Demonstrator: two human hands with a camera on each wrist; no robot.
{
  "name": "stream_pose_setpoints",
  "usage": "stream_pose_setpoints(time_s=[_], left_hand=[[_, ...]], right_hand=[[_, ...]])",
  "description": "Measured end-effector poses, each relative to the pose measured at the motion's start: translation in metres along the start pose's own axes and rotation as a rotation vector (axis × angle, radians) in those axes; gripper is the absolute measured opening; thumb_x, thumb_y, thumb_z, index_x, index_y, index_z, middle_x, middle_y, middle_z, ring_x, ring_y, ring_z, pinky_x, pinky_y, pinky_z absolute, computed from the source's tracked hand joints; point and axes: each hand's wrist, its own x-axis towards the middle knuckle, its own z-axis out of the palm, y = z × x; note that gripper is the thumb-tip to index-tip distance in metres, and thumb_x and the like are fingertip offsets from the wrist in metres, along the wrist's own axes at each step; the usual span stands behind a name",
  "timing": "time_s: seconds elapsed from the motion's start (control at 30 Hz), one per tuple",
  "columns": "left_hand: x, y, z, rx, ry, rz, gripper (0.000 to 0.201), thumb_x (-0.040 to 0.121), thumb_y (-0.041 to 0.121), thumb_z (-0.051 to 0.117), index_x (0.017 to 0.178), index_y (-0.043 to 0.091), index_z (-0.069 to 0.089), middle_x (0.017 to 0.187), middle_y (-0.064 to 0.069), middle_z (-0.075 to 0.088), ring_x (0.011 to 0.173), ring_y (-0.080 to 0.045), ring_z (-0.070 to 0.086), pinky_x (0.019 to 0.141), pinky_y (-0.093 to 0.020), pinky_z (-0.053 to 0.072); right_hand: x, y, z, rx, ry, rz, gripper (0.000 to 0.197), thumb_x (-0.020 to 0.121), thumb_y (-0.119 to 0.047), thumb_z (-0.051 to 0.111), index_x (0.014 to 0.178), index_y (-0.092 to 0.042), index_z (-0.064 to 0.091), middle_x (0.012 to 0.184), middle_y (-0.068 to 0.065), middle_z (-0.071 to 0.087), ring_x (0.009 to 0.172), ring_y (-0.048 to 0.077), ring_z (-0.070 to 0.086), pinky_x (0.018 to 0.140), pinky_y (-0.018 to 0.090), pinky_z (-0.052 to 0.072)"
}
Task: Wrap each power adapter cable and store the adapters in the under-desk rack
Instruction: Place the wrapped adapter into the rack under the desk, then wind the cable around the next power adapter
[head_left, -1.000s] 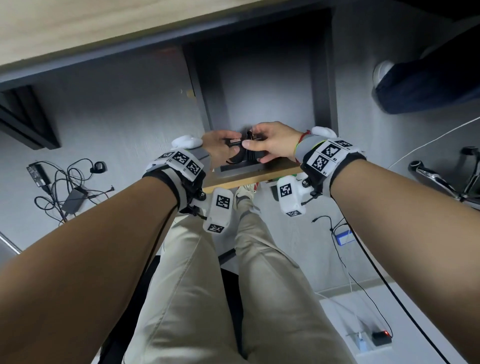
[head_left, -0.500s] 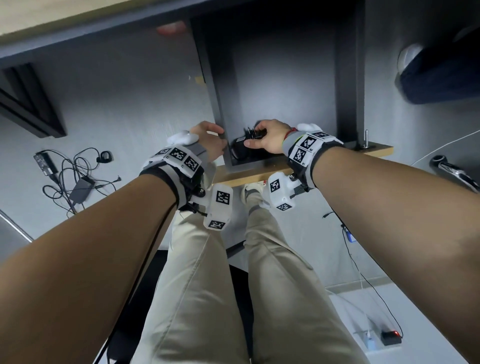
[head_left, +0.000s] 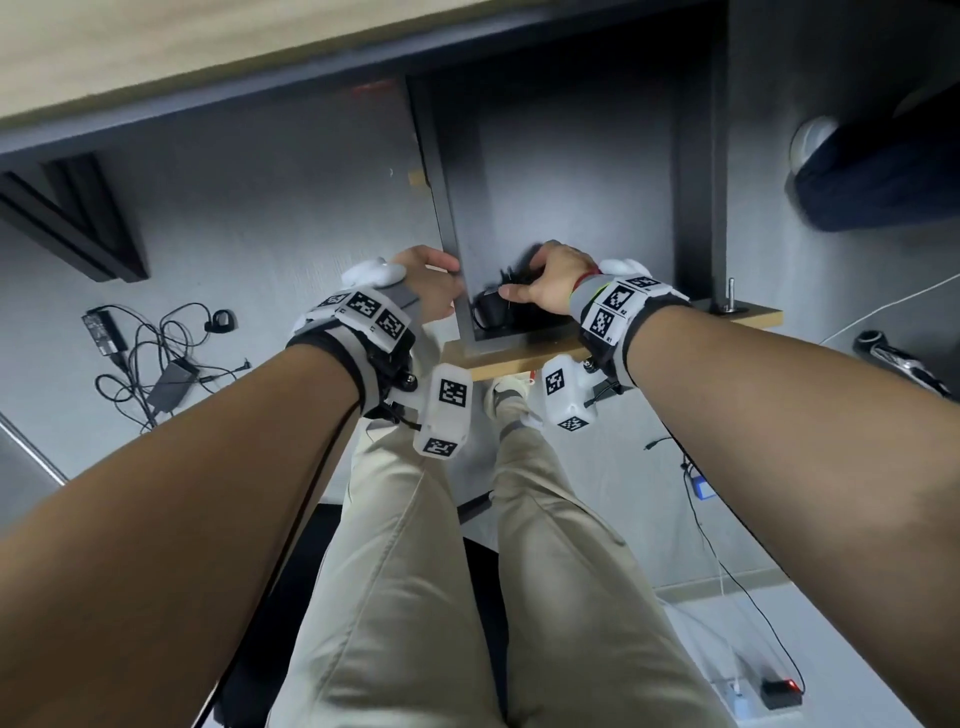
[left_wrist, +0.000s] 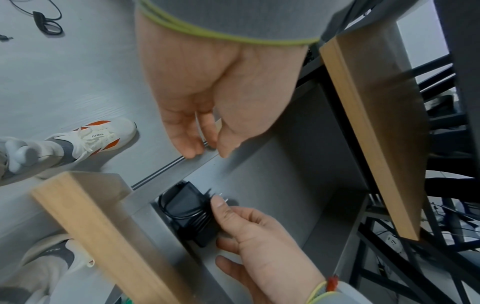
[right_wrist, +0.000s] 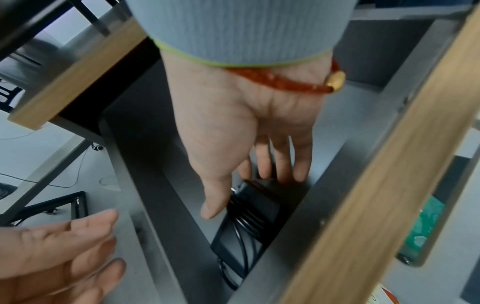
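The right hand reaches into the under-desk rack, thumb and fingers extended along the power adapter and pinching its upper end (cable wound around the body). The adapter lies in the rack's bottom corner, against the left wall and the wood-edged front lip; the rest of the rack interior to the adapter's right is open. The left hand rests outside the rack, relaxed fingers touching the left wall's outer edge. More adapters lie tangled on the floor, well left of the rack.
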Motion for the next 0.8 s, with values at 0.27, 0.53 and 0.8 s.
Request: stream_pose_setpoints(time_s=[0.27,0.53,0.8], left_hand=[[-0.075,0.062,-0.024,-0.084,0.001,0.046,0.017,0.092,0.0,0.056,0.088,0.016,0.056,0.083,-0.004,0.061,0.061,-0.012,0.061,0.058,-0.024,0.053],[-0.182,0.142,-0.087,-0.162,0.139,0.235,0.013,0.092,0.012,0.062,0.083,0.019,0.058,0.072,-0.002,0.061,0.057,-0.011,0.057,0.048,-0.021,0.047],[-0.215,0.187,-0.198,-0.253,0.248,0.276,0.012,0.092,0.007,0.058,0.084,0.016,0.058,0.072,-0.003,0.057,0.051,-0.011,0.053,0.044,-0.021,0.046]], right_hand=[[-0.08,-0.035,-0.077,0.014,0.009,-0.128,0.039,0.094,-0.041,0.056,0.113,-0.01,0.069,0.114,0.011,0.067,0.106,0.031,0.063,0.088,0.035,0.052],[-0.177,-0.108,-0.158,0.424,0.096,-0.252,0.019,0.087,-0.035,0.065,0.087,-0.016,0.067,0.086,0.007,0.073,0.078,0.024,0.07,0.077,0.035,0.059],[-0.221,-0.234,-0.212,0.424,0.144,-0.414,0.014,0.087,-0.03,0.062,0.089,-0.016,0.065,0.087,0.001,0.07,0.069,0.019,0.067,0.065,0.03,0.056]])
